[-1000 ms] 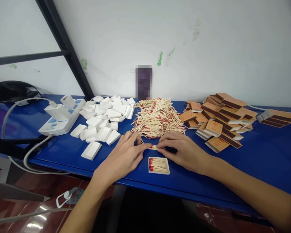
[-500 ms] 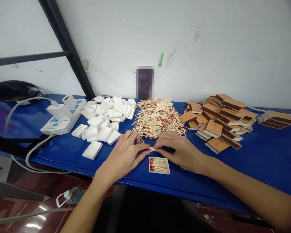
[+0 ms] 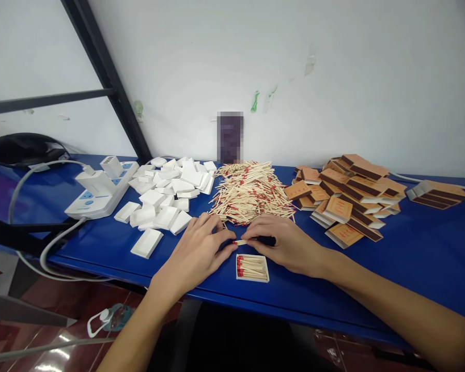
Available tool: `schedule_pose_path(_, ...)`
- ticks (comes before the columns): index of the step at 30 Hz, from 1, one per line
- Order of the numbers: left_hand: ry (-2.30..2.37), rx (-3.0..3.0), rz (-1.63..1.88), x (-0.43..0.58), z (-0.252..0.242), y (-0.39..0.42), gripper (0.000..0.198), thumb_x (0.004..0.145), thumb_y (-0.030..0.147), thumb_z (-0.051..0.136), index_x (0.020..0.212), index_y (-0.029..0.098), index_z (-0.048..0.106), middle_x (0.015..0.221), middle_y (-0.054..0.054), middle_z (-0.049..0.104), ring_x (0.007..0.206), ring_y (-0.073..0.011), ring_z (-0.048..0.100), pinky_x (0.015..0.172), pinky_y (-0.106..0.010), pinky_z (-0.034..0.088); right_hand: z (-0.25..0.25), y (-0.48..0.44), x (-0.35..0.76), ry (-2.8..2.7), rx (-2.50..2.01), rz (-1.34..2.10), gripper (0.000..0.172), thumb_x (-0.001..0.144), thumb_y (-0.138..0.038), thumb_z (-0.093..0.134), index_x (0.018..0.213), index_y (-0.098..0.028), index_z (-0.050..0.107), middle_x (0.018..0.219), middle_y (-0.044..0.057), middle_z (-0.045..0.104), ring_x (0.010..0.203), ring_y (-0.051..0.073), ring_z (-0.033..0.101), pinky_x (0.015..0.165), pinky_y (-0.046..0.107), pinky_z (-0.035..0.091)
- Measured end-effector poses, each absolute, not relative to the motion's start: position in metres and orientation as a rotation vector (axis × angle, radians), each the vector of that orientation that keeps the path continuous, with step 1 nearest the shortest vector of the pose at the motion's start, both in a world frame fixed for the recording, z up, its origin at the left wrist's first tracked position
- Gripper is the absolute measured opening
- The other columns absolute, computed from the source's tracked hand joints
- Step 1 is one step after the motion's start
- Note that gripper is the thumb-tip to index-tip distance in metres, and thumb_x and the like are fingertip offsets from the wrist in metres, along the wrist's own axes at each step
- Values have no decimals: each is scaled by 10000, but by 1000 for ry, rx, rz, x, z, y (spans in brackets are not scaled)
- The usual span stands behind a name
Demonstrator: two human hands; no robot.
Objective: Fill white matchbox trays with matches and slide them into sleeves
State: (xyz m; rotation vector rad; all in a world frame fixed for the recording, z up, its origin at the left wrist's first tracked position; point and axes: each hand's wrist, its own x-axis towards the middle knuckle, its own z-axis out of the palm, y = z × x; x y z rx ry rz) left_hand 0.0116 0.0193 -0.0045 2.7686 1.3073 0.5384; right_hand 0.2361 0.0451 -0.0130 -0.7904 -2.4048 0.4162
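Filled matchbox tray: lies flat on the blue tabletop [image 3: 411, 248], nearest the person; the white tray [image 3: 252, 268] holds a layer of matches, red heads toward the left. It looks like thin card, light and easily bowed; it would best be taken by its two opposite walls, level, since the loose matches could slide.
Matches in the fingers: a small bundle [image 3: 240, 242] lies between the two hands, just beyond that tray, heads to the left; how many cannot be told. Dry, stiff, nearly weightless sticks, likely to roll over one another and snap if bent; a light pinch at both ends suits them.
Left hand: the left hand [image 3: 201, 244] has thumb and index finger closing on the red-headed end.
Right hand: the right hand [image 3: 287, 240] pinches the plain end between thumb and fingertips.
Loose white trays: a jumbled heap [image 3: 165, 214] beyond the left hand; probably weak-walled, so better lifted by the rims than squeezed.
Match pile: a crisscrossed mound [image 3: 253, 194] beyond both hands; small pinches from its edge would disturb it least.
Matchbox sleeves: an orange-and-brown stack [image 3: 339, 206] beyond the right hand; hollow, likely crushable, best held by the striker sides.
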Motion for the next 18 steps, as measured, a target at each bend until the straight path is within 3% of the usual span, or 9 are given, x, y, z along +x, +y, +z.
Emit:
schedule_pose_path(7, 1326, 2764, 565, 17, -4, 17, 140, 981, 259, 538, 958, 190, 658, 977, -51, 569, 976, -243, 485, 835, -398, 410, -18, 46, 238, -2388, -705, 396, 137, 927, -132, 588, 955, -199, 704, 910, 36, 748, 868, 182, 655, 828, 334, 507)
schedule_pose_path(12, 1315, 2751, 538, 18, -7, 19, 124, 986, 259, 531, 951, 187, 626, 972, -43, 578, 985, -241, 488, 859, -402, 403, -18, 47, 236, -2416, -723, 378, 159, 897, -80, 573, 907, -185, 692, 865, 37, 726, 826, 177, 638, 789, 323, 500)
schedule_pose_path(18, 1318, 2715, 604, 16, -4, 17, 201, 1008, 213, 448, 1127, 204, 610, 1056, -56, 612, 1009, -244, 510, 883, -410, 415, -17, 49, 243, -2384, -812, 378, 159, 850, -76, 588, 882, -191, 694, 844, 30, 722, 793, 168, 638, 741, 297, 499)
